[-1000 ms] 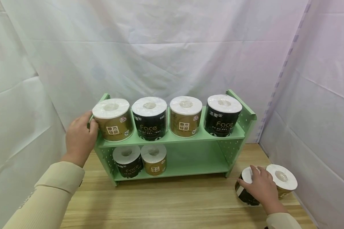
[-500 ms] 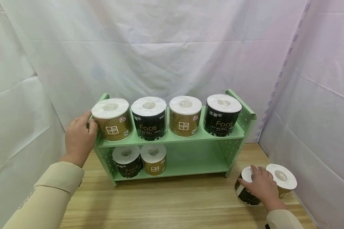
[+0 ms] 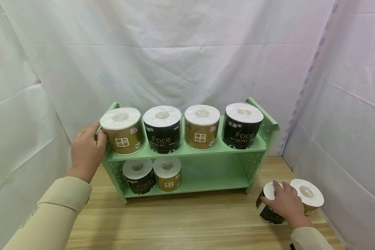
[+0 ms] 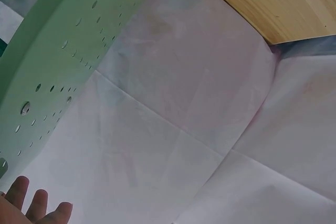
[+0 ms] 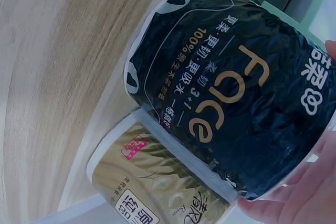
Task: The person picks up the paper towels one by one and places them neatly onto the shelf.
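Observation:
With thumb and index finger my left hand [image 3: 87, 149] pinches the front upper corner of the left side panel of the green two-tier shelf [image 3: 218, 170]. Its other fingers [image 4: 39, 200] stretch past the perforated panel [image 4: 68, 40] in the left wrist view. At the table's right, my right hand [image 3: 285, 205] grips a black-wrapped toilet paper roll [image 3: 270, 211] from above, thumb on its left side. That roll [image 5: 231, 87] stands against a gold-wrapped roll [image 3: 307, 194], its printed side showing in the right wrist view.
The upper tier bears a gold roll [image 3: 123, 137], a black roll [image 3: 163, 133], another gold roll [image 3: 202, 130] and another black roll [image 3: 242, 130]. Below, a black roll [image 3: 140, 178] and a gold roll [image 3: 167, 177] stand at the left. White cloth [image 3: 187, 62] surrounds the wooden table [image 3: 175, 222].

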`<control>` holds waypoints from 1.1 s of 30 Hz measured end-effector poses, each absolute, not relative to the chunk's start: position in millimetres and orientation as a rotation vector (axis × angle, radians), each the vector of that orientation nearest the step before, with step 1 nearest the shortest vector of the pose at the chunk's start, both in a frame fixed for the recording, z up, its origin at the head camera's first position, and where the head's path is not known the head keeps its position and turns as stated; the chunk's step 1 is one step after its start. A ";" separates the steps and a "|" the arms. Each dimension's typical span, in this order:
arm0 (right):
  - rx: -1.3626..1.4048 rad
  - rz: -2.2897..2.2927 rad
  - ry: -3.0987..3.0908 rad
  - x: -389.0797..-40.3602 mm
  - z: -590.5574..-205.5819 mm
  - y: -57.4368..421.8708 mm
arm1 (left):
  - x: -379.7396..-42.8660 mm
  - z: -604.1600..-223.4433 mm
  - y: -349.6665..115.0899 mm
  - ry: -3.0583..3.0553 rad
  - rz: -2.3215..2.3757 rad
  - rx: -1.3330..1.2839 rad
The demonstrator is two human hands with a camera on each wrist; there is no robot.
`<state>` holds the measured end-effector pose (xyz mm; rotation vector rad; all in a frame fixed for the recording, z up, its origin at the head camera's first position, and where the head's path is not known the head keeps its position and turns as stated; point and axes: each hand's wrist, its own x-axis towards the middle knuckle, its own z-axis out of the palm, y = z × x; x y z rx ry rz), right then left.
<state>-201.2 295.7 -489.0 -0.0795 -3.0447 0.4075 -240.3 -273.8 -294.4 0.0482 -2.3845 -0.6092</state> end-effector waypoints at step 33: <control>-0.083 0.315 -3.069 -201.5 -486.6 287.6 | -240.0 -294.1 -274.0 -2.385 -0.614 0.031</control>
